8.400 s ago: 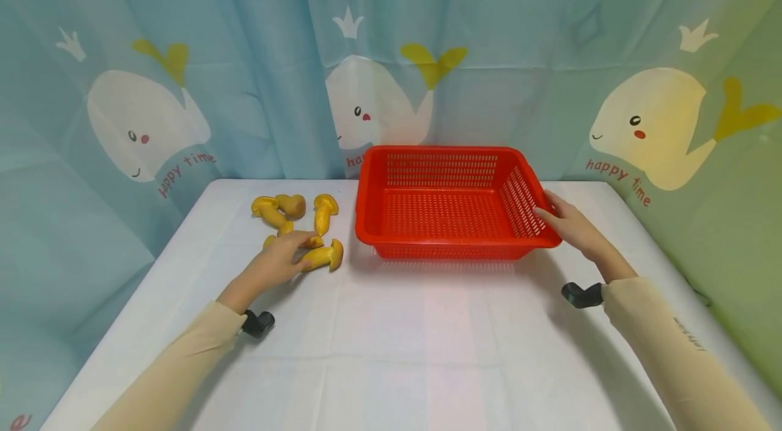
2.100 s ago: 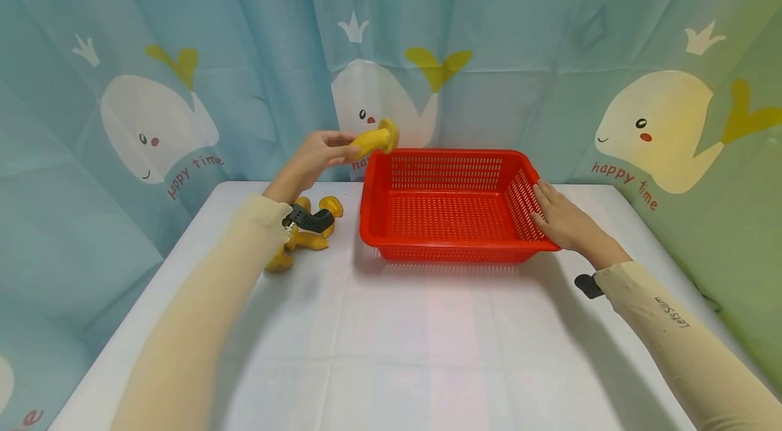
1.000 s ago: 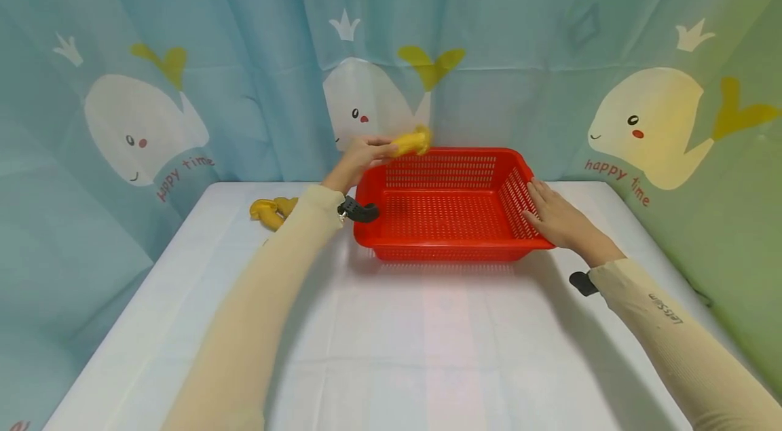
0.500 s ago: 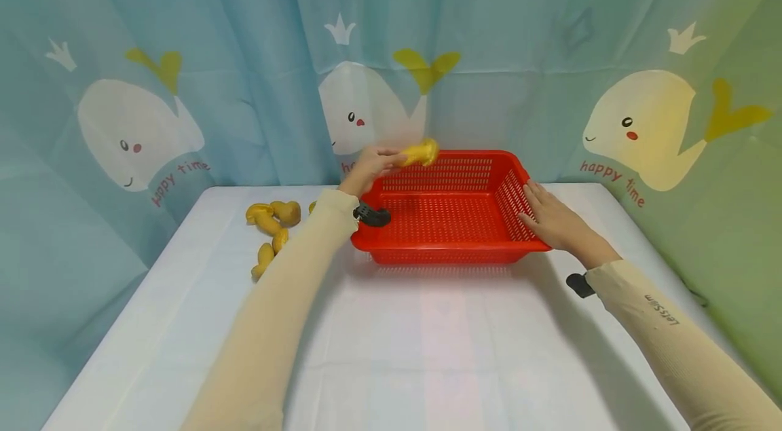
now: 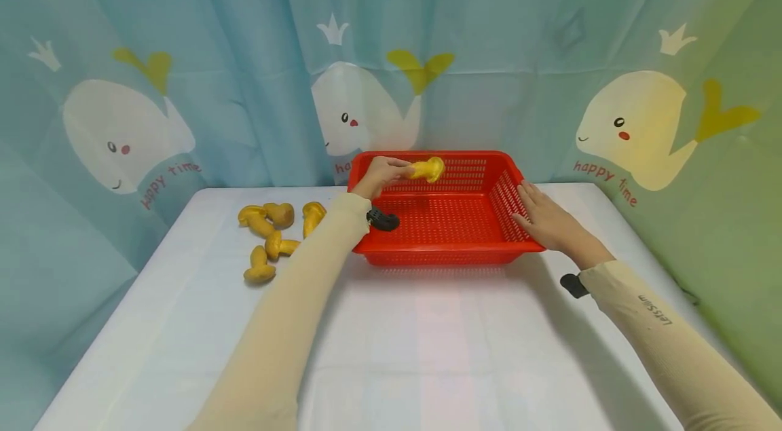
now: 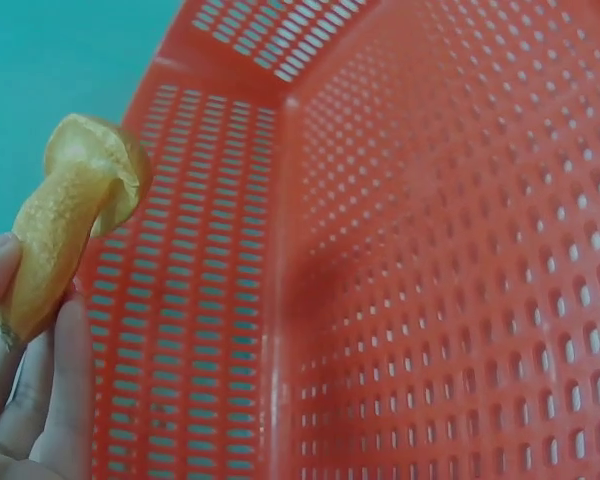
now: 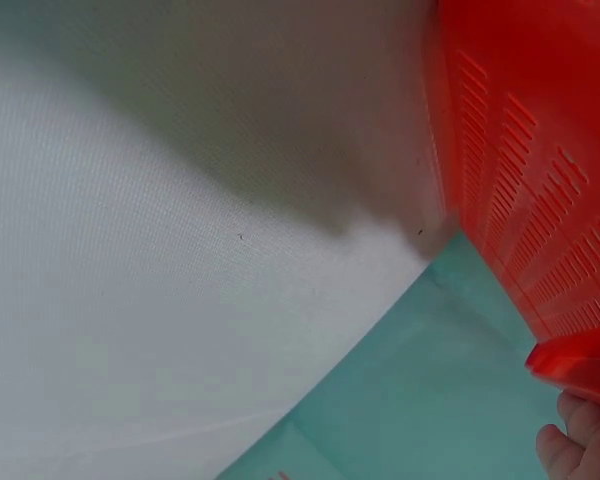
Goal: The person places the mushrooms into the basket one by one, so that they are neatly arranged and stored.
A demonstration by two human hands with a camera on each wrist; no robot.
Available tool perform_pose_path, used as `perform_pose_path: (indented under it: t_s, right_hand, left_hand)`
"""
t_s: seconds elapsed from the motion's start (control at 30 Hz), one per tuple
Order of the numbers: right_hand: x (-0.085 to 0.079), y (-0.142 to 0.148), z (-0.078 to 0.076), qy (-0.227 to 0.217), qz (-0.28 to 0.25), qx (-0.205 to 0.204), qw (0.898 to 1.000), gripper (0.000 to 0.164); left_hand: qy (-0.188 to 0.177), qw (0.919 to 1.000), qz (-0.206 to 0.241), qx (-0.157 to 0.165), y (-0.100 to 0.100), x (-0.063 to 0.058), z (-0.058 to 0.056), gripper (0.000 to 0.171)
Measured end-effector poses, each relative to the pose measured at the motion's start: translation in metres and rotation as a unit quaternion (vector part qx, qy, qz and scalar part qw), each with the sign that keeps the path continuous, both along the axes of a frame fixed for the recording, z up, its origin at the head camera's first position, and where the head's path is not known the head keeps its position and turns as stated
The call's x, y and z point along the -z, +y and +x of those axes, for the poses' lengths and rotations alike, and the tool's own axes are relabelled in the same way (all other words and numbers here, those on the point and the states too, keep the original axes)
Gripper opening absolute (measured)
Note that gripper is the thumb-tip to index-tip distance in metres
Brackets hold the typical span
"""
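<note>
A yellow mushroom (image 5: 429,170), likely a model, is pinched by its stem in my left hand (image 5: 386,173), above the left part of a red perforated basket (image 5: 452,248). Its cap points right in the head view; the left wrist view shows the mushroom (image 6: 65,205) between thumb and fingers, apart from the basket floor. My right hand (image 5: 552,222) is at the basket's right rim, thumb on the inner side and fingers along the edge. In the right wrist view its fingers (image 7: 588,440) touch the rim from outside.
Several more yellow mushrooms (image 5: 259,271) lie on the white tabletop (image 5: 421,336) left of the basket, one partly behind the left sleeve (image 5: 318,302). A teal curtain (image 5: 244,78) with whale prints hangs behind the table and along its sides.
My left hand picked up a mushroom from the left group, carried it right across the basket's left rim, and has lowered it slightly. My right hand stays at the right rim.
</note>
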State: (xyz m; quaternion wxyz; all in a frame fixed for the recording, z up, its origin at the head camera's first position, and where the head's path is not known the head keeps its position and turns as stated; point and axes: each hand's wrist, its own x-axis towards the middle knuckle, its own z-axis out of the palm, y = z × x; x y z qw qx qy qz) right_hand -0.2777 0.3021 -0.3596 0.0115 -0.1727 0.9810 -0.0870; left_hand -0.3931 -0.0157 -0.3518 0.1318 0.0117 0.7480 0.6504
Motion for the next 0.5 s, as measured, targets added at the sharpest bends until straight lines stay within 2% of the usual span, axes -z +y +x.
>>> perform_pose_path:
  t_s: [0.23, 0.5]
  right_hand:
    - [-0.001, 0.001, 0.001, 0.011, 0.003, -0.003, 1.000, 0.066]
    - [0.001, 0.001, 0.001, 0.012, 0.008, 0.002, 1.000, 0.065]
  left_hand:
    - [0.028, 0.9982, -0.038, 0.038, 0.016, 0.005, -0.007, 0.035]
    - [0.061, 0.9909, -0.078, 0.092, 0.028, 0.007, -0.011, 0.030]
